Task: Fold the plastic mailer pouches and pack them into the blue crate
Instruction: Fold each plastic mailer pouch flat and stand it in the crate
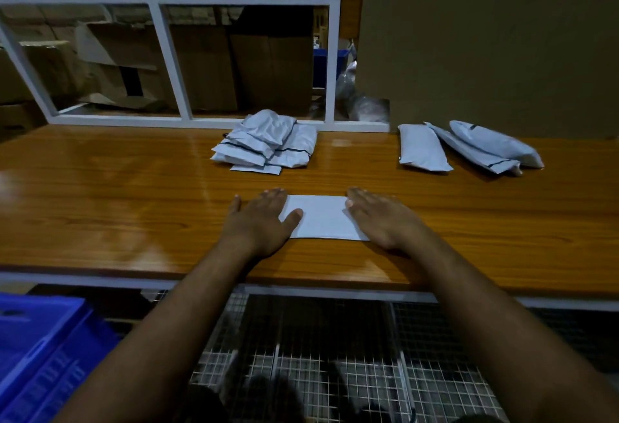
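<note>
The table (100, 188) is the big thing here, and everything sits on or by it. The crate (40, 355) is below the table's near edge, off to the left. Only one corner of it shows, so I cannot tell what is inside. On the far side of the table lies a pile (268, 144) of flat pouches, and to the right of it three fat pouches (469, 151).

Near the front edge of the table lies one pouch (320, 216). The left hand (261, 218) presses flat on its left end, fingers straight and close together, thumb out on the plastic. The right hand (382, 218) presses flat on its right end, fingers straight and together too.

What could go wrong? The plastic looks slippery and springy. If the hands lift, the fold may pop open. If one hand pushes harder, the pouch may slide on the shiny wood and fold crooked. The crate is low and to the side, so a loose pouch could open up on the way there.

The hands cover both ends of the pouch, so I cannot tell how many folds it has.
</note>
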Motion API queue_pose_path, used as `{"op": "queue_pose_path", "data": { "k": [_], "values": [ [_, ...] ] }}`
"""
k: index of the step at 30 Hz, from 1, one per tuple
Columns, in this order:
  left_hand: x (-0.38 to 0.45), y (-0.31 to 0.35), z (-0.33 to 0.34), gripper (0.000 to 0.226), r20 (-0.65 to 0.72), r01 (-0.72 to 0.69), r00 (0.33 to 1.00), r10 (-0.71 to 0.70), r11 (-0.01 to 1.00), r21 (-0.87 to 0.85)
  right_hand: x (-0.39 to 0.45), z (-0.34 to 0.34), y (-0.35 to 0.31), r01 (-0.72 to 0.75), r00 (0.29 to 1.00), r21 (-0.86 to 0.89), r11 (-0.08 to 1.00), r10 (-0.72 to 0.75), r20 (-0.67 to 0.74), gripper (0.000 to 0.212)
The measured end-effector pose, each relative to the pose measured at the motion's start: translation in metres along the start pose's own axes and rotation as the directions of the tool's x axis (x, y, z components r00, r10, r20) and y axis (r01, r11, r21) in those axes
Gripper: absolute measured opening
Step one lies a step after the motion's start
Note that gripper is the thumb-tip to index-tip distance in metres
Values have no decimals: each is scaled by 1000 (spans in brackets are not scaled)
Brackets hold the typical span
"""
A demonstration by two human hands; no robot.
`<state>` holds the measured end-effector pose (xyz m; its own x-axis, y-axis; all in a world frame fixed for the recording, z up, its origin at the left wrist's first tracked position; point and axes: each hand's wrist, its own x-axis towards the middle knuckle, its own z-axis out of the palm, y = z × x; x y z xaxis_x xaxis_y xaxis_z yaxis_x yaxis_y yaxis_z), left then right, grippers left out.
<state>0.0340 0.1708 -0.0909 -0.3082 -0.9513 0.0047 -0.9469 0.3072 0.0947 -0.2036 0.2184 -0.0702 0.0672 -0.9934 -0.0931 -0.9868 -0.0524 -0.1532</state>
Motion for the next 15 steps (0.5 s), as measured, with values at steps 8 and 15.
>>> {"op": "queue_pose_path", "data": {
  "k": [8, 15],
  "values": [
    [-3, 1, -5, 77, 18, -9, 1000, 7, 998, 62, -12, -1, 20, -35, 999, -13, 999, 35, -31, 60],
    [-40, 11, -15, 66, -275, -65, 957, 91, 993, 103, -21, 7, 5, -113, 989, 23, 993, 115, -96, 63]
  ]
}}
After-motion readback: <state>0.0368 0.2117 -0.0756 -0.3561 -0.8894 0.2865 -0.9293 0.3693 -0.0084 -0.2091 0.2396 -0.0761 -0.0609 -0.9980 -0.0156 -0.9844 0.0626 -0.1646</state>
